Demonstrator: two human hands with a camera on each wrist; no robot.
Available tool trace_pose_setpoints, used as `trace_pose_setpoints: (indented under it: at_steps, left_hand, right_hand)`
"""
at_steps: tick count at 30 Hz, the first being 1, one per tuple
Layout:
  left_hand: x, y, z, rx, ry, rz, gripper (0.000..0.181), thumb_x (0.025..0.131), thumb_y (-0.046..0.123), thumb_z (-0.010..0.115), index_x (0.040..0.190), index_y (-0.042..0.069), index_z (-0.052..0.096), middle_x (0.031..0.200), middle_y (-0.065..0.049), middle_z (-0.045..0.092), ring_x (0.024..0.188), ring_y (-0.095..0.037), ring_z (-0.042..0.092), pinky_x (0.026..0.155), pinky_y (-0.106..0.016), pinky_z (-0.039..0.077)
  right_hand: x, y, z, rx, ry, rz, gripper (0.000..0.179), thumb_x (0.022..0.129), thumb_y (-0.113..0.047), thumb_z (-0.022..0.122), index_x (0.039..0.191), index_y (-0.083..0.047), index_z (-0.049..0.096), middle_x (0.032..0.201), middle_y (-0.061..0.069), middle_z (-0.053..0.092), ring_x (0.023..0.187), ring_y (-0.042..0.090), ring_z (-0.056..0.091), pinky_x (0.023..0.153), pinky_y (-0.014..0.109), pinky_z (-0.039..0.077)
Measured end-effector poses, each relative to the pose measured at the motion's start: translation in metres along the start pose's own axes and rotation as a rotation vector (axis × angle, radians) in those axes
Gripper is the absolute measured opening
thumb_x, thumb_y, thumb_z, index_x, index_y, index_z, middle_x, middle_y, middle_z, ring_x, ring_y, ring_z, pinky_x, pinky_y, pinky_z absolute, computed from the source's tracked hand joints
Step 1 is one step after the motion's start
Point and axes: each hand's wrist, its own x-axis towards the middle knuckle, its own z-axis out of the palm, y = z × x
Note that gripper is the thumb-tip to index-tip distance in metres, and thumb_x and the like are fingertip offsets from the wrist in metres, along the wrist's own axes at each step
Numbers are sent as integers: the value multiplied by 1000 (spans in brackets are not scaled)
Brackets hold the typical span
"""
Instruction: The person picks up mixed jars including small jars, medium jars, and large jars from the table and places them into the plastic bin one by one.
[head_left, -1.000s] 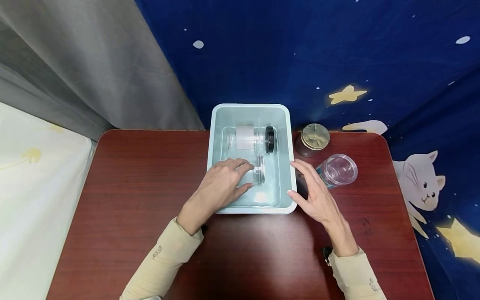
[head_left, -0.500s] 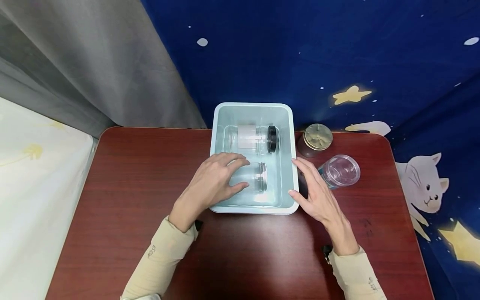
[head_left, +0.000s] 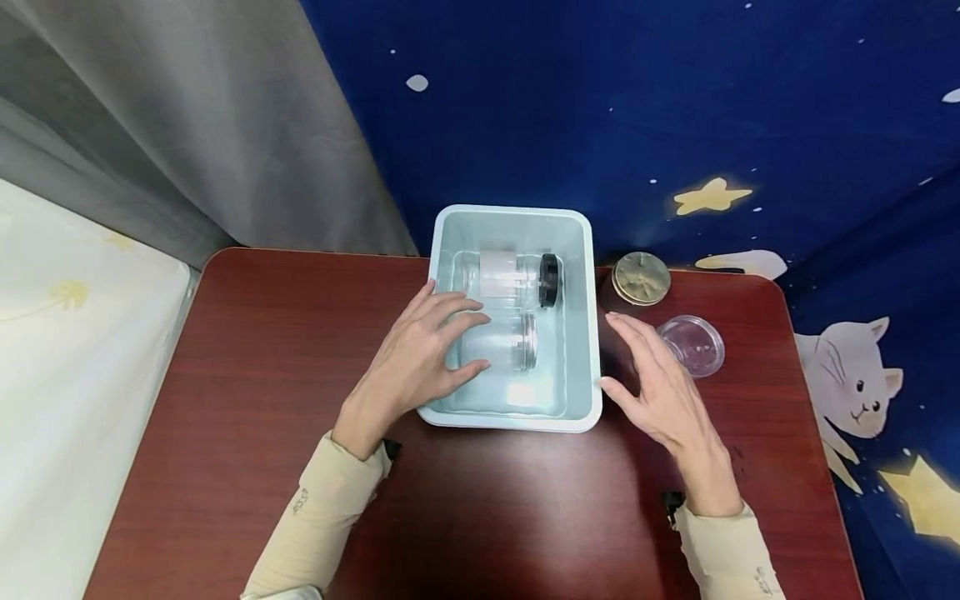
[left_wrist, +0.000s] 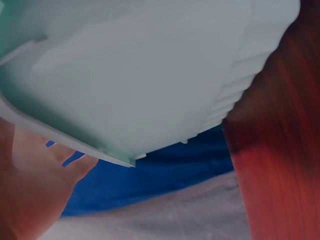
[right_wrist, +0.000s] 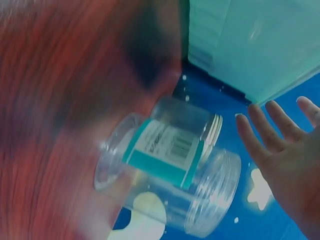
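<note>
Currently, a clear jar lies on its side in the near half of a pale blue bin. Its long axis runs crosswise to the bin's long walls; its silver ring points right. Parallel on the far side lies a second jar, white-labelled, its black lid likewise facing right.

The left hand is over the bin's left wall, thumb and fingers apart about the near jar's left part; I cannot tell whether this grip makes contact. The right hand is just outside the right wall, its grip apart and holding nothing.

Beside it, two containers stand upright: a gold-lidded jar behind and a clear, green-labelled jar to the right.

The surface is reddish-brown, wood-grained, with rounded far corners. Behind it, a grey curtain meets dark blue fabric printed with yellow stars and a white cat; white fabric borders the left.
</note>
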Motion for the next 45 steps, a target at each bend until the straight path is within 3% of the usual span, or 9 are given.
trace_pose_setpoints:
  at_steps: [6, 16, 25, 36, 45]
  left_hand:
    - [-6, -6, 2, -15, 40, -31, 50, 81, 40, 80, 122, 13, 69, 130, -6, 62, 130, -28, 49, 120, -49, 15]
    - [-11, -7, 4, -7, 84, -74, 46, 84, 42, 76, 119, 13, 69, 141, -6, 53, 133, -27, 45, 110, -44, 34]
    - [-15, -10, 10, -111, 143, -119, 43, 82, 36, 79, 117, 12, 71, 142, -7, 54, 140, -29, 39, 110, -49, 34]
    - [-19, -14, 12, -144, 143, -193, 48, 78, 41, 82, 117, 15, 72, 146, -2, 50, 145, -25, 32, 107, -53, 35]
    - [-23, -15, 14, -146, 152, -252, 48, 81, 48, 76, 115, 14, 73, 140, -4, 53, 140, -28, 36, 108, -47, 36]
  right_hand:
    - [-2, 3, -6, -31, 11, 15, 75, 94, -59, 53, 150, -10, 44, 148, 8, 47, 134, 25, 45, 115, 29, 26]
    - [1, 4, -17, -89, -15, 2, 73, 92, -60, 56, 147, -11, 49, 146, 6, 49, 131, 25, 47, 112, 32, 30]
    - [-5, 12, -24, -100, 24, 10, 76, 92, -64, 54, 144, -9, 52, 144, 10, 53, 134, 35, 43, 117, 42, 23]
    - [-16, 21, -33, -151, 8, 67, 72, 84, -45, 71, 146, -15, 51, 146, 9, 51, 139, 33, 39, 117, 48, 23]
    - [-25, 29, -40, -191, 60, 83, 71, 86, -54, 65, 142, -12, 55, 144, 13, 51, 141, 36, 34, 117, 48, 21]
